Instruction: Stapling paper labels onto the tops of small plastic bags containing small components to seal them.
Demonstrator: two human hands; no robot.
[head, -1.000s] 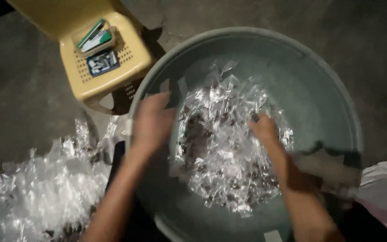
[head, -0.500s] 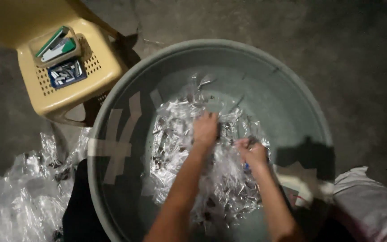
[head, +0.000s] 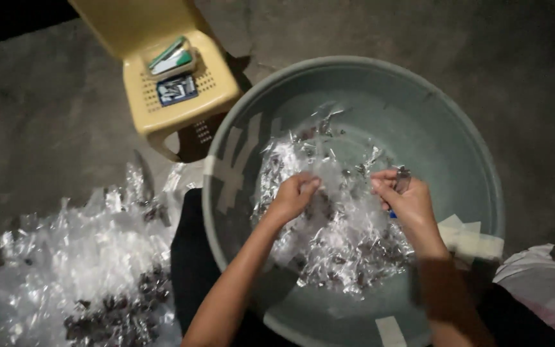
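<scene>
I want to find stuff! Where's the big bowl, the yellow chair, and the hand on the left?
big basin [head: 444, 115], head view, bare inner wall.
yellow chair [head: 216, 87], head view, seat edge.
left hand [head: 293, 196], head view, back of hand.

There is only one view, from a camera on the person's head, and it looks almost straight down, close enough that both forearms enter from the bottom edge. The left hand [head: 293, 196] and the right hand [head: 406, 199] sit near the middle of the picture, above the wide grey basin [head: 457, 122], which fills most of it. Beyond the left hand, at the upper left, stands a yellow plastic stool [head: 181, 103] on the concrete floor [head: 46, 128].
</scene>
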